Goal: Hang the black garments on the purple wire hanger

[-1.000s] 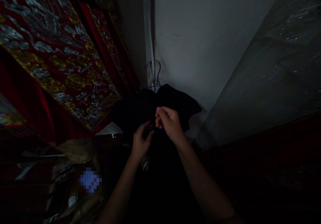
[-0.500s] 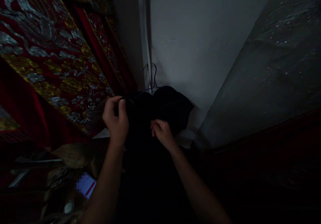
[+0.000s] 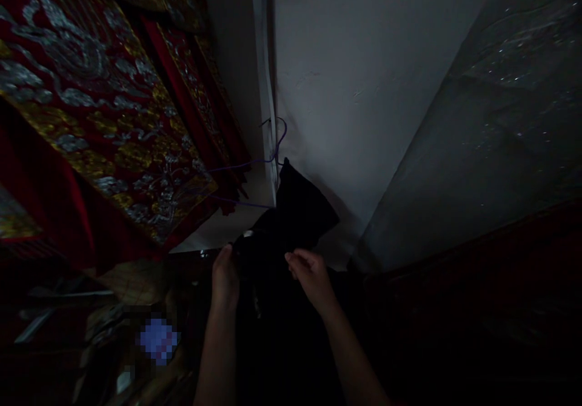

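A black garment hangs by its right shoulder from a purple wire hanger. The hanger's left arm is bare, and its hook hangs on a pale strip along the wall. My left hand is closed on the garment's left part, below the bare arm of the hanger. With fingers pinched, my right hand grips the front of the black cloth. Dim light hides the garment's lower part and its folds.
A red cloth embroidered in gold and silver hangs at the left. Clear plastic sheeting covers the wall at the right. A lit, blurred-out screen lies among dark clutter at the lower left.
My left hand went to the garment's left shoulder, then down with the cloth, which came off the hanger's left arm. My right hand moved lower, still pinched.
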`<state>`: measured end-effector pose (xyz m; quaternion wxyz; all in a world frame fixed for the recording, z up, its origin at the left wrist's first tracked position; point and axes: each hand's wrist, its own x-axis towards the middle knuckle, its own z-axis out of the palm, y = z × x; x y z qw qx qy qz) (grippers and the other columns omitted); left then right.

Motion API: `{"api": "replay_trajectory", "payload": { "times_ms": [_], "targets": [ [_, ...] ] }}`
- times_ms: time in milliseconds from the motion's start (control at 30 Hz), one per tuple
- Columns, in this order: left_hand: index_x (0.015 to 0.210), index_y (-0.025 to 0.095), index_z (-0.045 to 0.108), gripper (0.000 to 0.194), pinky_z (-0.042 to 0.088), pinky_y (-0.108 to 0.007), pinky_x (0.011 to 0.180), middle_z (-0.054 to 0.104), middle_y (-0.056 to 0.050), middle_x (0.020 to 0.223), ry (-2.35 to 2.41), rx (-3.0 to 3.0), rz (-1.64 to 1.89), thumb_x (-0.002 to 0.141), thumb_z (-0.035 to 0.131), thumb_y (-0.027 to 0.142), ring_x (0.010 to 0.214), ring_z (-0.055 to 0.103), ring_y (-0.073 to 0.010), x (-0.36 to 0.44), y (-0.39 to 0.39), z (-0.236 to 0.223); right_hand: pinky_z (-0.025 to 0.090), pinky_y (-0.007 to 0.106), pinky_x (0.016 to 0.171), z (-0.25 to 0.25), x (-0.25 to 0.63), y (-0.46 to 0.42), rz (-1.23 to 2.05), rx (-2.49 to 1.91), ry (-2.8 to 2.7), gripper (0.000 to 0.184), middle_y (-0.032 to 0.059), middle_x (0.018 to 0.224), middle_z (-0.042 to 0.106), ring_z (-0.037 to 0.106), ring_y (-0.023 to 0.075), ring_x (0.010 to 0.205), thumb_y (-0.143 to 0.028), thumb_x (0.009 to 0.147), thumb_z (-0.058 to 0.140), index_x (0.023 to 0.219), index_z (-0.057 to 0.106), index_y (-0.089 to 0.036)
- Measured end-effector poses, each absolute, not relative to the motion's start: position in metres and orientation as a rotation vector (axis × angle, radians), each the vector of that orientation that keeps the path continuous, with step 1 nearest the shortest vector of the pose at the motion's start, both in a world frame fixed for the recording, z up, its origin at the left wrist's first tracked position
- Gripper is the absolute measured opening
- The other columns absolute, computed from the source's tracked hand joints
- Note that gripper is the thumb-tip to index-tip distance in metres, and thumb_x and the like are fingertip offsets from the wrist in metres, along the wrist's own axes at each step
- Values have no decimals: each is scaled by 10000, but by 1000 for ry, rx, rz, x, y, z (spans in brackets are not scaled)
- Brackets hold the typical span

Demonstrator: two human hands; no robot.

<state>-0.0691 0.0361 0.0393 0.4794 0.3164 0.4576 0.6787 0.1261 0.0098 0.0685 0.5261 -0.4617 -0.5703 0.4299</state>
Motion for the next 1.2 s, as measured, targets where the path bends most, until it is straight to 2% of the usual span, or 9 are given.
{"api": "replay_trajectory", "payload": {
  "times_ms": [100,233,367,467,567,800,967,1100,1200],
  "targets": [
    [900,202,663,327,509,-314,865,725,-32,932,1022,828,1677,773,715,498,913,679,-195,-44,25,62,508,306,821,65,134,11,767,-1124,-1373,207,30,870,639,617,195,873,-415,841,660,841,602,-217],
    [902,205,683,239,501,-320,900,697,-43,966,989,1268,1570,872,661,441,961,656,-206,-14,8,95,433,388,1078,70,125,6,913,-969,-1529,565,82,1301,609,570,246,1230,-355,792,739,1306,528,-248],
    [909,210,693,195,459,-340,1000,648,-77,1103,1040,1624,1633,915,631,395,1107,607,-224,-9,7,108,487,362,973,81,118,6,1114,-896,-1540,256,40,1082,710,657,233,1022,-355,903,597,1113,673,-230],
    [1067,230,667,250,444,-355,1038,640,-83,1218,1045,1676,1492,965,546,424,1177,590,-231,-22,15,102,511,309,773,95,128,13,1175,-936,-1619,211,9,847,711,654,210,818,-336,910,553,897,713,-198],
    [1190,230,666,369,518,-346,920,722,-64,1106,1049,1701,1093,982,483,474,1037,660,-242,-40,21,88,493,280,718,119,148,32,1131,-898,-1774,183,-1,784,705,646,196,777,-238,852,542,833,718,-191],
    [1086,235,752,311,529,-336,839,770,-36,1044,1077,1926,641,917,592,442,918,703,-260,-75,22,96,476,312,903,137,156,128,616,-911,-1569,345,41,1031,727,636,194,979,-167,711,493,984,703,-190],
    [906,236,766,258,522,-290,727,776,-28,904,1142,1938,571,843,655,460,809,701,-239,-107,23,112,419,248,550,101,147,155,712,-1196,-1537,239,-11,553,580,537,165,596,-351,755,504,589,582,-197],
    [684,256,722,171,508,-290,663,726,-17,675,1375,1916,631,672,775,418,651,669,-235,-142,34,103,276,240,474,101,180,145,623,-1248,-1485,296,-29,479,437,408,124,509,-406,707,543,494,486,-208],
    [734,257,723,178,516,-328,745,733,-49,731,1520,2046,632,799,642,401,723,679,-250,-156,47,111,242,248,468,113,207,133,551,-1297,-1476,340,-29,478,397,369,108,489,-434,686,559,458,437,-214]
  ]
}}
